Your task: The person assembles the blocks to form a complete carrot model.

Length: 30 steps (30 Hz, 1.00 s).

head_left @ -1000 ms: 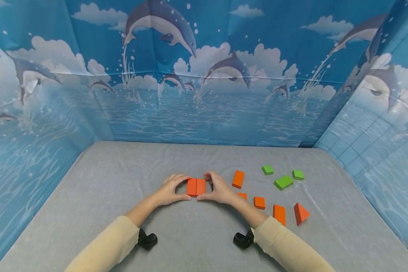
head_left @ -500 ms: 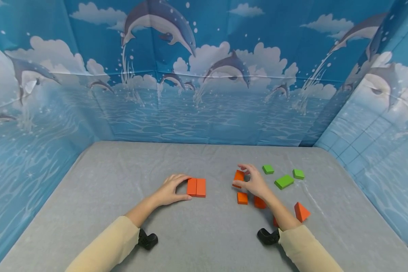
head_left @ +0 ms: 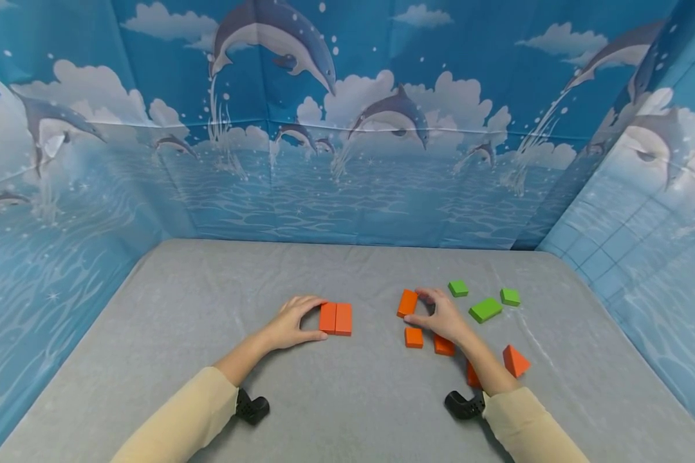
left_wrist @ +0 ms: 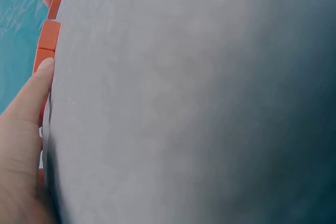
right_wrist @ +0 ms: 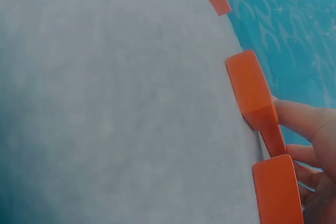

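Two red-orange rectangular blocks lie side by side mid-table, a left one (head_left: 327, 318) and a right one (head_left: 343, 319). My left hand (head_left: 286, 325) pinches the left block, index finger at its far end and thumb at its near end; the left wrist view shows the thumb (left_wrist: 39, 85) against it. Farther right, my right hand (head_left: 446, 319) has thumb and index finger at the two ends of a single orange rectangular block (head_left: 407, 302). In the right wrist view this block (right_wrist: 274, 139) is partly hidden behind a small orange square block (right_wrist: 252, 82).
Under my right hand and forearm are another small orange block (head_left: 444, 346) and a partly covered orange block (head_left: 473, 375). An orange triangular block (head_left: 516, 361) lies right of the forearm. Several green blocks (head_left: 486, 310) sit at the back right. A dolphin-print curtain (head_left: 347, 193) surrounds the grey table (head_left: 347, 399).
My right hand has left the red-orange pair and moved right to the single orange block, then settled at its right side. My left hand stays in place at the pair.
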Available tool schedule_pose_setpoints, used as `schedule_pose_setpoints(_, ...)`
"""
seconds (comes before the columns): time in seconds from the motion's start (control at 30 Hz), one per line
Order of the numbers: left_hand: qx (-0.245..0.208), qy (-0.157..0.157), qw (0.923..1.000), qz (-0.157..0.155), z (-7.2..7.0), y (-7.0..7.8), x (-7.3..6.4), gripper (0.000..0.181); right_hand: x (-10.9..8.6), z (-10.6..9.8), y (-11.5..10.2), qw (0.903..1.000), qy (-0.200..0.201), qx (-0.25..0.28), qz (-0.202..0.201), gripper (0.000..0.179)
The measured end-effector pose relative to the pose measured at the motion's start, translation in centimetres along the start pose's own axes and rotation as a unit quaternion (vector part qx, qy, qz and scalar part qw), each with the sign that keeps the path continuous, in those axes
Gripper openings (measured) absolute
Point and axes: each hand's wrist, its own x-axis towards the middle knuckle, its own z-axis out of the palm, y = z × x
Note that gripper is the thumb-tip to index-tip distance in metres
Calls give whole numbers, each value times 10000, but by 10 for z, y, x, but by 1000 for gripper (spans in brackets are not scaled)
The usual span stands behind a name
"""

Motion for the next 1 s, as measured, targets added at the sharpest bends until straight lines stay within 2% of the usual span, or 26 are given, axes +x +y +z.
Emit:
schedule_pose_setpoints(0.23,-24,15,10000,-11,0,-1,0,68,1,1,-1,10000,35,66,-59,67)
schedule_pose_setpoints(0.43,-5,18,10000,-1,0,-1,-1,68,4,6,-17,9985,164,159,-494,61)
schedule_pose_setpoints(0.73,15,-16,10000,-18,0,0,0,68,9,31,-49,9910,-534,417,-1153,60)
schedule_pose_setpoints(1.0,40,-10,10000,-2,0,-2,1,68,12,46,-56,9875,-859,427,-1247,59)
